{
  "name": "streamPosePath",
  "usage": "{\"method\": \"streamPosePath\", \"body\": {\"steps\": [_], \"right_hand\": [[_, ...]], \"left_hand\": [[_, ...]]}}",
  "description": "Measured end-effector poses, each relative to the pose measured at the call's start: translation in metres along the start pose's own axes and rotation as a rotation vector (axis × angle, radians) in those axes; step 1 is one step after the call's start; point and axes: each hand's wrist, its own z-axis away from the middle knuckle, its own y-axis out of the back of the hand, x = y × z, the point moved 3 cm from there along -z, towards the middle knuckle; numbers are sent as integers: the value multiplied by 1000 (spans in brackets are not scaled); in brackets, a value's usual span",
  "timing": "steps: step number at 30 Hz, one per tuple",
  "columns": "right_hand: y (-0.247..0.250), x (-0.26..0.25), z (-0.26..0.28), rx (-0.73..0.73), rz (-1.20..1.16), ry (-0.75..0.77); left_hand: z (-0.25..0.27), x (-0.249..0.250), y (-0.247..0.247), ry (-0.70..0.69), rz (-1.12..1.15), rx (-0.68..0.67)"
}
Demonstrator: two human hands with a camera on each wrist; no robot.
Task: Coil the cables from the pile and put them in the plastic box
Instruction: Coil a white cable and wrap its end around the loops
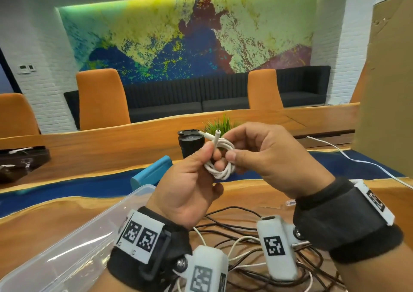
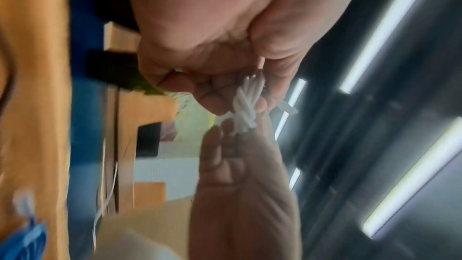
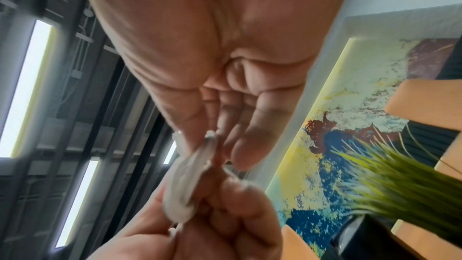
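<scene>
Nearly done: one white cable coiled, the pile still waiting

Both hands are held up in front of the person, above the table [image 1: 67,220]. The left hand [image 1: 190,180] pinches the white cable [image 1: 220,157] between thumb and curled fingers, and the right hand [image 1: 268,155] closes thumb and fingertips on the far side of the same small coil. Several loops are gathered, and both plug ends stick up out of the top of the bundle. The wrist views are blurred but show the same white loops between the two sets of fingers.

My reading is that this cable's coiling is almost finished and the loose ends are being tucked or wrapped. Next the ends need securing so the loops do not spring open; then the coil goes down and left into the plastic box [image 1: 73,242], which lies at the near left of the table.

Counted: one coil in hand, one clear plastic box, and one pile of cables [image 1: 245,236] under the wrists, dark and white strands tangled, too many to separate. One more white cable [image 1: 357,160] trails across the table at the right.
</scene>
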Motion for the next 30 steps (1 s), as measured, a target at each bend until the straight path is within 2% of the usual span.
{"method": "streamPosePath", "body": {"steps": [2,5,7,9,11,12,15,17,20,23,25,28,30], "right_hand": [[1,-7,2,-6,12,23],[-1,-10,2,89,15,72],[0,-2,1,123,-53,-4],[3,7,1,91,-140,-139],[6,9,2,-1,-101,-227],[8,8,4,-35,-50,-244],[12,0,5,-42,96,-219],[18,-2,7,-17,167,-210],[48,9,7,137,184,-274],[88,43,6,274,257,-436],[104,73,6,281,333,-602],[108,117,7,167,458,-853],[101,139,8,40,575,-960]], "left_hand": [[2,3,-1,-64,-180,18],[6,6,-4,-200,-480,-54],[8,11,-5,-357,-798,-104],[11,15,-5,-494,-1185,-141],[11,20,-3,-535,-1492,-69],[12,22,-3,-555,-1577,-20],[13,23,-7,-557,-1506,18],[11,22,-8,-443,-1423,19],[14,32,-3,-368,-1356,97],[19,44,1,-421,-1333,179],[22,49,2,-432,-1323,203],[25,51,-2,-416,-1324,209],[26,52,-3,-404,-1364,208]]}}
